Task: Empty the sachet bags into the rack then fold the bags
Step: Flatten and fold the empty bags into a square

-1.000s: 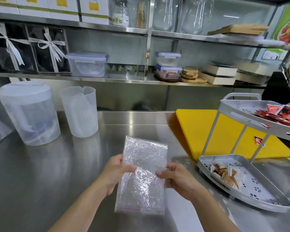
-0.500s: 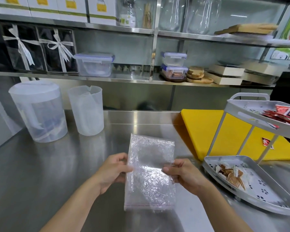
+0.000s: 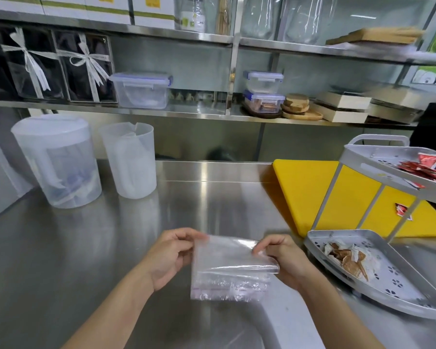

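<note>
A clear, crinkled plastic bag (image 3: 229, 268) is held just above the steel counter, its top half doubled over toward me. My left hand (image 3: 169, 255) pinches the bag's left edge and my right hand (image 3: 285, 260) pinches its right edge at the fold. To the right stands a grey two-tier rack (image 3: 388, 280). Brown and white sachets (image 3: 347, 258) lie in the rack's lower tray, and red sachets (image 3: 431, 167) lie in its upper tray.
A yellow cutting board (image 3: 310, 190) lies under and behind the rack, with a red sachet (image 3: 225, 210) on it. A lidded translucent pitcher (image 3: 56, 159) and a measuring jug (image 3: 129, 159) stand at the back left. Steel shelves (image 3: 161, 113) hold boxes and containers.
The bag was flat and full length between my hands; its upper half is now folded down toward me. My view has shifted slightly to the left.
</note>
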